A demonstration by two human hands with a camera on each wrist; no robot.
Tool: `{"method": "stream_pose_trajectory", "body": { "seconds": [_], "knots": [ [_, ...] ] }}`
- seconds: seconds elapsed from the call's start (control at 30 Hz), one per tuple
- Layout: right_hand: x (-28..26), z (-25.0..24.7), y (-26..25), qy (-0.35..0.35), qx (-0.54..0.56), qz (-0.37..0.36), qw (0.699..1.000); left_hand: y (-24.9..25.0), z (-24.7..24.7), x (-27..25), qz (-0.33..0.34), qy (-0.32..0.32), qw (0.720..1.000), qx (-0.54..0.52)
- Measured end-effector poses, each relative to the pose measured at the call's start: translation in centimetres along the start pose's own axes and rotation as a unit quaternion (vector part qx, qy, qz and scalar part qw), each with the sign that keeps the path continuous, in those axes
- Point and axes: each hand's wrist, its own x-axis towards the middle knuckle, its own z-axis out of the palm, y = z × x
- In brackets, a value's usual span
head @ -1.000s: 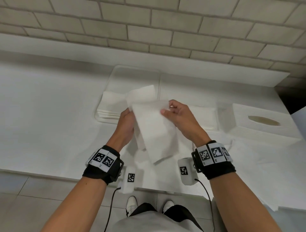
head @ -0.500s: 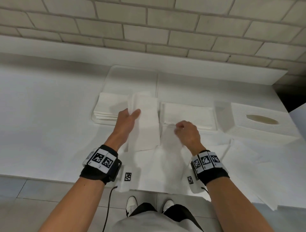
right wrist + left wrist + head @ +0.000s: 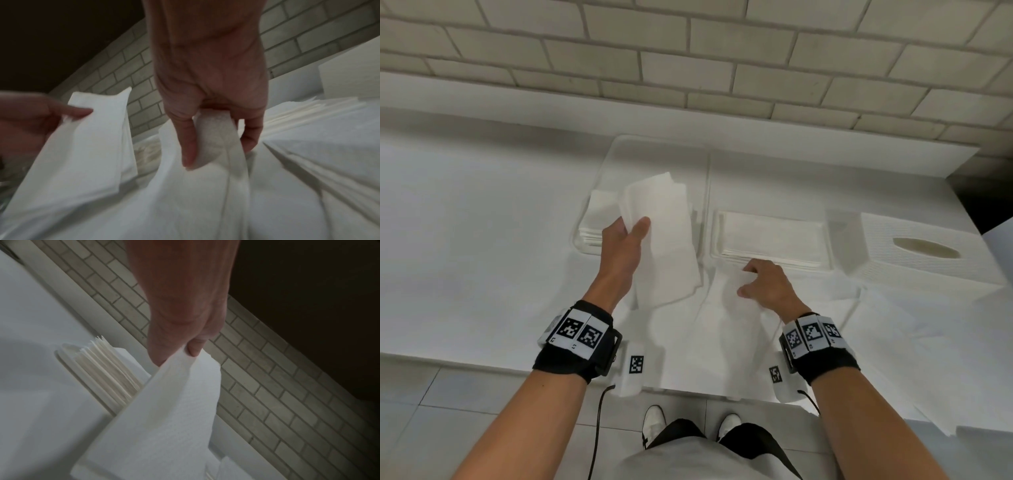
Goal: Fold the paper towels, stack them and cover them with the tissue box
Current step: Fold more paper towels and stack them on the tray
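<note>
My left hand [image 3: 631,233] pinches a folded white paper towel [image 3: 664,240] and holds it over the left tray's stack [image 3: 594,222]; in the left wrist view thumb and fingers [image 3: 193,348] grip the towel's top edge [image 3: 185,394]. My right hand [image 3: 758,284] bunches up an unfolded paper towel [image 3: 722,329] lying on the counter, its fingers [image 3: 189,146] curled into the sheet [image 3: 216,162]. A second stack of folded towels [image 3: 770,240] lies in the right tray. The white tissue box [image 3: 921,253] stands at the right, untouched.
Two clear trays [image 3: 709,164] sit side by side against the white ledge below the brick wall [image 3: 688,51]. More loose unfolded towels [image 3: 911,325] spread over the counter's right front and hang over its edge. The bare counter [image 3: 465,240] extends to the left.
My right hand let go of the folded towel and dropped to the loose sheet on the counter, now gripping it. My left hand carried the folded towel left and back over the left stack.
</note>
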Motion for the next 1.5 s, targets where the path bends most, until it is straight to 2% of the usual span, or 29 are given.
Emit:
{"method": "stream_pose_trajectory", "body": {
  "seconds": [0.13, 0.23, 0.33, 0.43, 0.5, 0.57, 0.63, 0.73, 0.8, 0.87, 0.9, 1.07, 1.23, 1.5],
  "knots": [
    [-2.2, -3.2, -2.2, -0.029, 0.170, -0.076, 0.982, 0.3, 0.2, -0.2, 0.029, 0.008, 0.999, 0.016],
    [-4.1, -6.0, -4.9, -0.083, 0.188, -0.117, 0.972, 0.6, 0.6, -0.5, 0.042, -0.010, 0.999, 0.021],
    [-5.1, -7.7, -7.9, -0.102, 0.192, -0.159, 0.963, 0.7, 1.5, -1.2, 0.030, -0.067, 0.997, 0.031],
    [-4.8, -8.1, -10.3, -0.056, 0.183, -0.201, 0.961, 0.7, 2.4, -2.2, -0.008, -0.153, 0.988, 0.032],
    [-4.1, -7.9, -11.3, -0.014, 0.162, -0.207, 0.965, 1.0, 2.9, -2.9, -0.072, -0.213, 0.973, -0.057],
    [-3.6, -7.7, -11.6, 0.013, 0.168, -0.203, 0.965, 1.1, 3.0, -3.3, -0.128, -0.247, 0.949, -0.147],
    [-3.3, -7.2, -11.4, 0.040, 0.198, -0.202, 0.958, 1.0, 3.0, -3.5, -0.120, -0.238, 0.952, -0.152],
    [-3.8, -6.5, -10.2, 0.071, 0.288, -0.188, 0.936, 0.6, 2.8, -3.5, -0.054, -0.179, 0.978, -0.098],
    [-4.2, -5.7, -8.8, -0.002, 0.349, -0.154, 0.924, 0.5, 2.8, -3.4, -0.031, -0.171, 0.977, -0.121],
    [-4.5, -4.3, -7.4, -0.088, 0.362, -0.133, 0.919, 0.5, 2.9, -3.4, -0.009, -0.180, 0.976, -0.125],
    [-4.5, -3.5, -6.9, -0.098, 0.362, -0.129, 0.918, 0.5, 3.1, -3.4, 0.001, -0.183, 0.977, -0.109],
    [-4.8, -1.3, -6.1, -0.026, 0.403, -0.147, 0.903, -1.4, 3.1, -3.4, 0.014, -0.199, 0.980, -0.011],
    [-5.0, -0.8, -5.8, -0.018, 0.428, -0.162, 0.889, -2.4, 3.3, -3.4, 0.035, -0.187, 0.980, -0.053],
    [-4.3, 0.7, -5.5, -0.027, 0.442, -0.148, 0.884, -4.6, 3.1, -3.3, 0.011, -0.216, 0.975, -0.043]
  ]
}}
